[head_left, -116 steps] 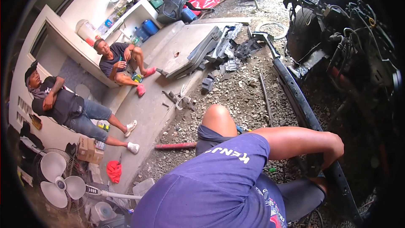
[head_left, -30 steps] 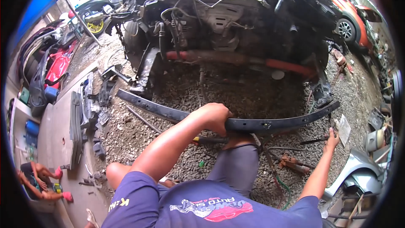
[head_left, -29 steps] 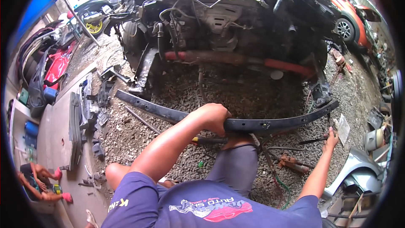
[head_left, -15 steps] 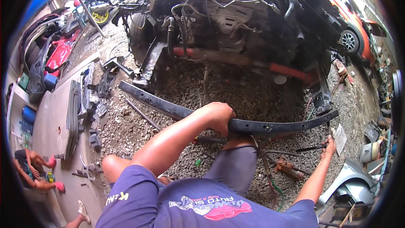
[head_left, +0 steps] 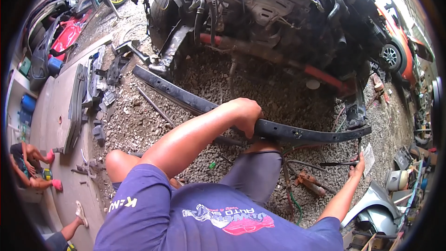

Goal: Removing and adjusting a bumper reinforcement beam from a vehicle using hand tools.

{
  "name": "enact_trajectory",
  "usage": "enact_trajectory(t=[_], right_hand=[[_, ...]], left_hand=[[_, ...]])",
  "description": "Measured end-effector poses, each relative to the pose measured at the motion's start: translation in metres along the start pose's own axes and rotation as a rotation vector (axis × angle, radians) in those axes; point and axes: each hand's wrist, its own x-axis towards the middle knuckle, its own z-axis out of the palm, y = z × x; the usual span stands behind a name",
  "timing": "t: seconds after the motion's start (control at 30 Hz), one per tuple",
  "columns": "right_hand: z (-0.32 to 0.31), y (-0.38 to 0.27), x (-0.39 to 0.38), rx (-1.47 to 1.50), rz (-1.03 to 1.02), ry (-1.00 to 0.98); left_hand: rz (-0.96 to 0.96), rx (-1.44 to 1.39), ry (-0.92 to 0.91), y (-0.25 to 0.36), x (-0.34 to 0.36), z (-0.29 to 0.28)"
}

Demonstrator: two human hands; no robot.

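A long black curved metal bumper beam (head_left: 297, 132) with a row of holes spans the space before a stripped car front (head_left: 265, 14). My left hand (head_left: 249, 115) is closed over the beam's middle, my forearm crossing in front of it. Near the beam's right end, my right hand (head_left: 357, 167) grips a thin black hand tool (head_left: 338, 163); its exact kind is not clear. A thin dark shaft stands between that hand and the beam end. My bent knee (head_left: 260, 146) sits just under the beam.
Gravel (head_left: 200, 165) covers the ground, with a metal rod (head_left: 157, 107) and a rusty metal part (head_left: 310, 183) on it. A silver fender (head_left: 371, 209) lies at right; an orange car (head_left: 399, 46) stands behind. At left, another person (head_left: 32, 162) sits beside a concrete slab (head_left: 60, 121).
My view has turned slightly, so the whole scene is shifted and tilted. Both hands keep their holds, and the beam stays in about the same place against the car.
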Motion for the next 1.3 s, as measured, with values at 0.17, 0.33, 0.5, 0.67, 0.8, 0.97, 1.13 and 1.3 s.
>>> enact_trajectory(t=[0.17, 0.33, 0.5, 0.67, 0.8, 0.97, 1.13, 1.3], right_hand=[[0.007, -0.002, -0.007, 0.021, 0.042, -0.101], [0.006, 0.006, -0.006, -0.180, -0.173, 0.066], [0.003, 0.005, 0.001, -0.070, -0.035, -0.047], [-0.007, 0.007, 0.005, -0.105, -0.052, -0.111], [0.004, 0.010, 0.002, -0.181, -0.195, 0.039], [0.001, 0.005, 0.002, -0.097, -0.007, -0.045], [0.007, 0.019, 0.005, -0.141, -0.132, -0.051], [-0.043, 0.005, 0.021, -0.172, -0.048, -0.021]], left_hand=[[-0.002, 0.012, 0.000, -0.002, -0.001, 0.001], [0.000, 0.001, 0.005, -0.002, 0.002, 0.003], [-0.022, -0.003, -0.018, -0.001, 0.000, 0.002], [-0.023, 0.002, -0.011, -0.003, 0.002, 0.005], [-0.022, 0.018, -0.004, -0.005, 0.005, 0.007], [-0.027, 0.026, -0.001, -0.007, 0.002, 0.007], [-0.030, 0.028, -0.014, -0.006, 0.003, 0.006], [0.009, 0.003, -0.002, 0.010, 0.007, 0.000]])
